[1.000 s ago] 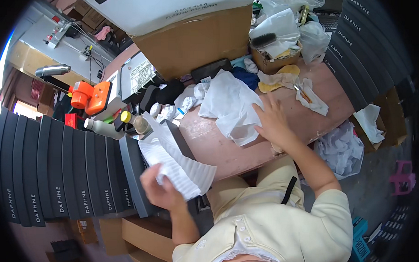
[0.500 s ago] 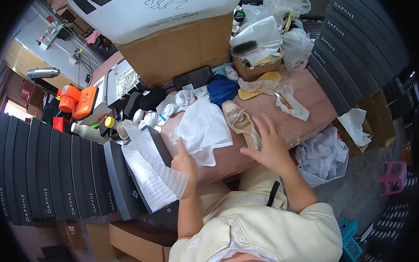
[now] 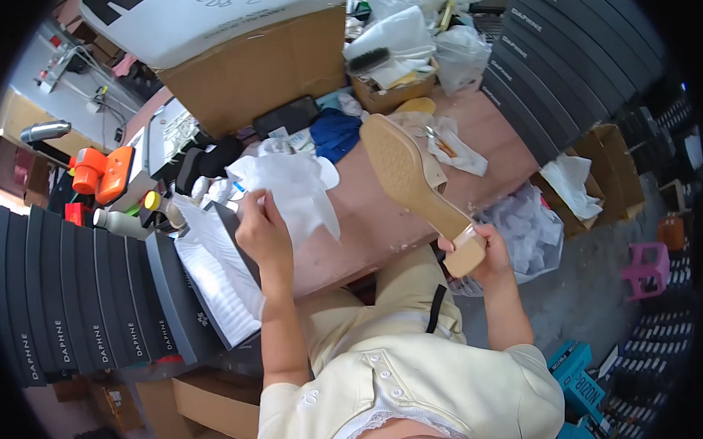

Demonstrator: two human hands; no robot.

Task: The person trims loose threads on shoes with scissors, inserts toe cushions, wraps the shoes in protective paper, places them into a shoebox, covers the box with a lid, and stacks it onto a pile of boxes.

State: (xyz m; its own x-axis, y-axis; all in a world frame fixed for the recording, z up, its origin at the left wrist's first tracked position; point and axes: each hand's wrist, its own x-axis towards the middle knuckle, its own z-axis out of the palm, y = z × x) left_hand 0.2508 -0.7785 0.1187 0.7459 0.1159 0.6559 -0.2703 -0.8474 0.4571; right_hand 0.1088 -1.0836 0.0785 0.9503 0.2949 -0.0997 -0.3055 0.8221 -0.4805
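Observation:
My right hand [image 3: 484, 246] grips the block heel of a tan heeled shoe [image 3: 415, 183], held up over the table's near edge with its sole facing me. My left hand [image 3: 260, 230] pinches a crumpled sheet of white tissue paper [image 3: 291, 188] above the reddish-brown table [image 3: 367, 212]. Just left of that hand lies an open dark shoe box [image 3: 202, 292] lined with white paper.
A big cardboard box [image 3: 248, 69] stands at the table's back. Stacks of dark shoe boxes [image 3: 63, 287] rise at left and more stacked boxes [image 3: 574, 65] at upper right. A clear bag of crumpled paper [image 3: 521, 233] sits by my right knee. An orange tool [image 3: 101, 172] lies at left.
My right hand has lifted the shoe off the table by its heel, sole toward me. My left hand has left the box paper and taken hold of the tissue sheet.

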